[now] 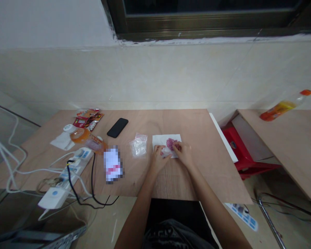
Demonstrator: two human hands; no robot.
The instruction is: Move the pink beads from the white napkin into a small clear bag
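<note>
A white sheet of paper lies on the table before me. On it rests a small pink-and-red piece with a bumpy, beaded look; its exact kind is too small to make out. My right hand pinches the right edge of this bumpy piece between thumb and fingers. My left hand lies over the paper's lower left, thumb stretched apart from the fingers, with a little pink and white showing between them. Just left of the paper are clear plastic bags.
A black phone, an orange drink bottle, red snack packets and a blurred-out bright item lie leftward. A power strip with cables sits at the left edge. Right, a red stool stands between two tables.
</note>
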